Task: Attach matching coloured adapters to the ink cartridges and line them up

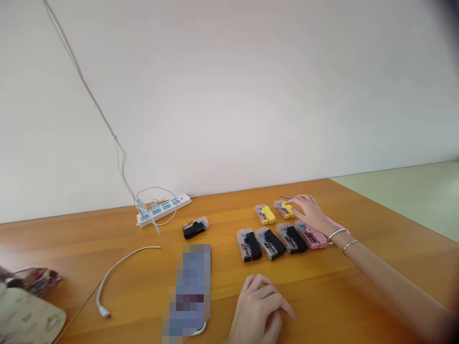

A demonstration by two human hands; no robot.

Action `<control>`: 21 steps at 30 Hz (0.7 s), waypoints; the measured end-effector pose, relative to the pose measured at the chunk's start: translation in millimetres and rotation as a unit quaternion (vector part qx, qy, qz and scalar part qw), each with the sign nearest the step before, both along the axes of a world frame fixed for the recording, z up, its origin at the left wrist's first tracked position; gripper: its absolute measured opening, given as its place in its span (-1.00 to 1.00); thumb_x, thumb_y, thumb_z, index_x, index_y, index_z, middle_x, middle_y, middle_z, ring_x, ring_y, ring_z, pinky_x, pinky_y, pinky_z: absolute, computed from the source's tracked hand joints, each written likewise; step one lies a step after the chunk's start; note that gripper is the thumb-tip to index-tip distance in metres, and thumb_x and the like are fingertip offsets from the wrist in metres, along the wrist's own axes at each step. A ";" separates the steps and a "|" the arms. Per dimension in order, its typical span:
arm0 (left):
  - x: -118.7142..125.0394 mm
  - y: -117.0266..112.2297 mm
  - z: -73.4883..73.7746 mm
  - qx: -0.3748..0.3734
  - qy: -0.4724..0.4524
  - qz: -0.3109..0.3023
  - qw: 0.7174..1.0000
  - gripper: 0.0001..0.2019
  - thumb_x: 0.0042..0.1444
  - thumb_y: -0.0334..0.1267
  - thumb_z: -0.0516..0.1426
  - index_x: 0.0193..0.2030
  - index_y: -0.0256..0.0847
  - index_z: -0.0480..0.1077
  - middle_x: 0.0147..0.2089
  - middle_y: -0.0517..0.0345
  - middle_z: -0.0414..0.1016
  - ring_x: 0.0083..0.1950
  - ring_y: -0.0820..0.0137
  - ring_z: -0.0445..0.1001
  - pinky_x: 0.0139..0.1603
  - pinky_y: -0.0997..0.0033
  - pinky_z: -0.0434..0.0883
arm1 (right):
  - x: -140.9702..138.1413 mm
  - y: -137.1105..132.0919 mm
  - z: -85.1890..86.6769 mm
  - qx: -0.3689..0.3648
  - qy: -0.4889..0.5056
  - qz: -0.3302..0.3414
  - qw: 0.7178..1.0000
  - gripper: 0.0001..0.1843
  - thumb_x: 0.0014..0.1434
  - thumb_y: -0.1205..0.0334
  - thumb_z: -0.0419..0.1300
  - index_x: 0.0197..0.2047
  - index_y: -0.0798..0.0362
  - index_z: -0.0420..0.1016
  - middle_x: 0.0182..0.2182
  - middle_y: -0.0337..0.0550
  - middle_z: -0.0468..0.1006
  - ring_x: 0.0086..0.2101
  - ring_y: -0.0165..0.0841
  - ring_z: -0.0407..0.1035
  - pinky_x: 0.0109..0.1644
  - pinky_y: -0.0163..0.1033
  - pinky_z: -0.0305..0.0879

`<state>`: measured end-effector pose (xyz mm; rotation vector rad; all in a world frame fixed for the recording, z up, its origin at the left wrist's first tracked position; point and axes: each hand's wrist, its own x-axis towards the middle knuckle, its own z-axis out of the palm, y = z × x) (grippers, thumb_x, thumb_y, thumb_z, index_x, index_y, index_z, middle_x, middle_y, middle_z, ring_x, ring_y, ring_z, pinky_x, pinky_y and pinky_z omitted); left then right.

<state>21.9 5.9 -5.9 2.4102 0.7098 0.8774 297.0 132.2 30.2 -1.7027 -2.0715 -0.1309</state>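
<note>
My right hand (309,211), with bangles on its wrist, reaches to the far row. Its thumb and index finger pinch the right end of a small yellow gadget (286,209) with a clear plastic part, which lies on the table. Beside it is another yellow gadget (266,215). Nearer lies a row of black gadgets (253,246), (273,242), (296,238) and a pink gadget (315,237). Another pink piece (337,224) is partly hidden behind my right wrist. My left hand (260,308) rests on the table, fingers loosely bent and apart, holding nothing.
A lone black gadget (195,228) lies left of the rows. A blurred-out phone-like slab (191,286) is near my left hand. A white power strip (165,209) sits by the wall, with a white cable (122,258). Patterned fabric-like things (32,310) fill the left corner.
</note>
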 end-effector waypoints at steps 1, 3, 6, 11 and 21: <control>-0.4 0.1 2.3 0.000 0.001 -0.001 1.000 -0.60 -0.22 -0.66 -0.06 -0.42 -0.16 0.47 -0.44 0.19 0.51 -0.26 0.36 0.34 -0.15 0.35 0.26 | 10.0 -9.3 0.5 0.006 0.002 -0.015 1.000 -0.68 0.18 0.16 -0.10 -0.10 -0.04 0.40 -0.08 -0.07 0.48 0.03 -0.15 0.20 0.14 0.01 0.05; -1.2 0.3 6.1 -0.001 0.012 -0.008 1.000 -0.61 -0.19 -0.66 -0.06 -0.41 -0.16 0.46 -0.43 0.18 0.51 -0.26 0.35 0.34 -0.16 0.34 0.27 | 30.4 -27.1 -2.0 0.009 0.007 -0.044 0.999 -0.69 0.16 0.18 -0.09 -0.12 -0.04 0.40 -0.07 -0.07 0.47 0.03 -0.14 0.20 0.13 0.01 0.06; -2.5 0.2 7.9 -0.006 0.022 -0.012 1.000 -0.64 -0.12 -0.64 -0.07 -0.40 -0.17 0.44 -0.41 0.15 0.50 -0.25 0.33 0.37 -0.18 0.34 0.29 | 57.2 -50.0 -12.5 -0.006 0.018 -0.072 0.997 -0.70 0.15 0.17 -0.08 -0.16 -0.06 0.43 -0.06 -0.09 0.47 0.03 -0.14 0.22 0.13 0.02 0.09; -3.4 -2.1 3.1 -0.027 -0.011 0.002 1.000 -0.66 -0.06 -0.63 -0.09 -0.39 -0.17 0.40 -0.42 0.18 0.48 -0.31 0.37 0.40 -0.24 0.40 0.30 | 77.9 -71.7 -35.1 -0.031 0.057 -0.091 0.994 -0.66 0.09 0.08 0.04 -0.06 -0.09 0.40 0.00 -0.09 0.44 -0.01 -0.13 0.31 0.02 -0.03 0.26; -2.7 -4.5 8.4 -0.057 -0.014 0.026 0.998 -0.67 0.01 -0.62 -0.08 -0.35 -0.15 0.40 -0.39 0.23 0.50 -0.30 0.41 0.36 -0.22 0.45 0.26 | 57.9 -84.6 -19.4 0.056 0.107 -0.163 0.979 -0.70 0.10 0.14 0.05 -0.07 -0.07 0.32 0.02 -0.08 0.35 -0.11 -0.15 0.39 -0.26 -0.11 0.39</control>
